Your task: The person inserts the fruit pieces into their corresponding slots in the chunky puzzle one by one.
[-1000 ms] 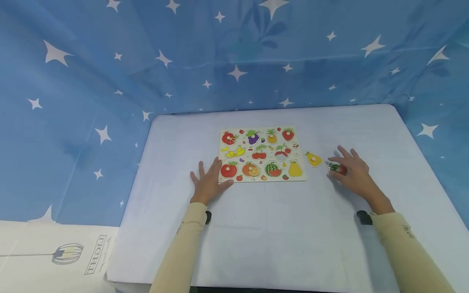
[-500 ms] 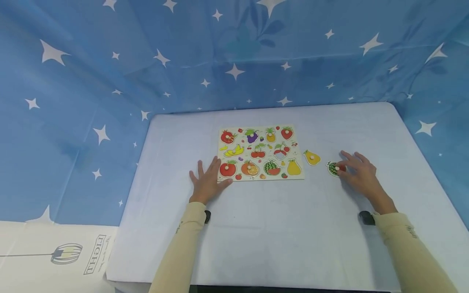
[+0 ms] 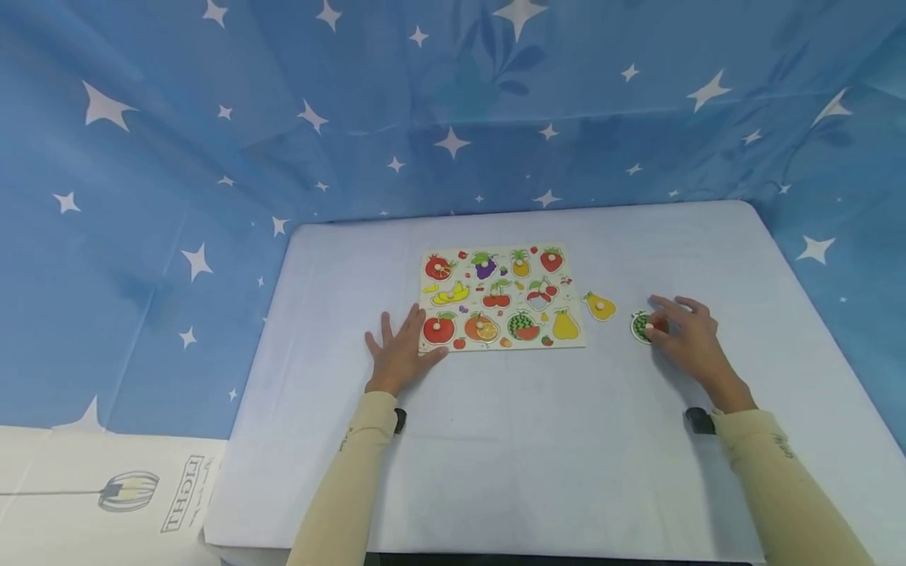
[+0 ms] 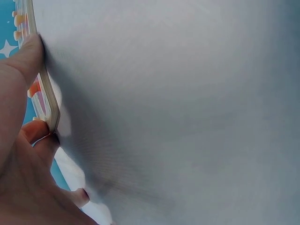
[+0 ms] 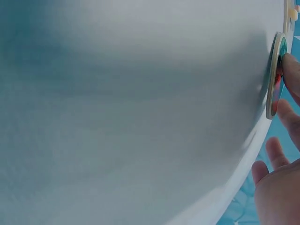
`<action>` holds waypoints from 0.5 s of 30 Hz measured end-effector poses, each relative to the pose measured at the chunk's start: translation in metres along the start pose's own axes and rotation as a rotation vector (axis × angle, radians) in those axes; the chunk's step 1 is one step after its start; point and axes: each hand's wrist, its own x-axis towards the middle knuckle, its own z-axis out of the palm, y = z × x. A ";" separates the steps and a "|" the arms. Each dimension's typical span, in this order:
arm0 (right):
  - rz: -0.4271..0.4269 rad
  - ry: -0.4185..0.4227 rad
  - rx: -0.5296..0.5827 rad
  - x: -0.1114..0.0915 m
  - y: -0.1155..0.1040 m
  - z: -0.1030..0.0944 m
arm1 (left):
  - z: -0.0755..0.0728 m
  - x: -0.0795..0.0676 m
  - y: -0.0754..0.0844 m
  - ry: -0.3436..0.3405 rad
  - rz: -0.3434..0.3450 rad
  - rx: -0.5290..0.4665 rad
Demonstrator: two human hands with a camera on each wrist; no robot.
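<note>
A wooden fruit puzzle board [image 3: 463, 316] lies flat on the table, with knobbed fruit pieces in several of its places. My left hand [image 3: 399, 358] rests at the board's lower left corner, fingers spread and straight. In the left wrist view its thumb [image 4: 29, 56] touches the board's edge. To the right of the board, my right hand [image 3: 688, 338] pinches a watermelon puzzle piece [image 3: 640, 327] between thumb and forefinger, and the hand covers part of it. Between board and right hand lies a yellow pear piece [image 3: 600, 306] with a white knob.
The table [image 3: 538, 456] has a white cover and rounded far corners. Behind and to the sides hangs a blue cloth [image 3: 368, 94] with white stars. At the lower left is a pale printed panel [image 3: 78, 487] with a lamp drawing.
The fingers of my right hand have drawn back to the right and closed on the watermelon piece, so its green half shows. My left hand has stayed on the board's corner.
</note>
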 end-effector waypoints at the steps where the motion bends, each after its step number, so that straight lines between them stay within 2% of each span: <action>1: 0.015 -0.001 0.004 0.000 -0.001 -0.001 | 0.000 0.000 0.000 -0.001 0.001 -0.002; 5: 0.045 0.010 0.021 -0.001 -0.006 -0.002 | 0.000 -0.002 0.001 -0.002 0.002 -0.007; 11: 0.000 0.057 0.057 -0.001 -0.016 0.002 | -0.001 -0.002 0.001 0.011 0.002 -0.001; 15: 0.003 0.062 0.067 0.000 -0.022 0.008 | 0.000 -0.001 0.000 -0.008 -0.002 -0.003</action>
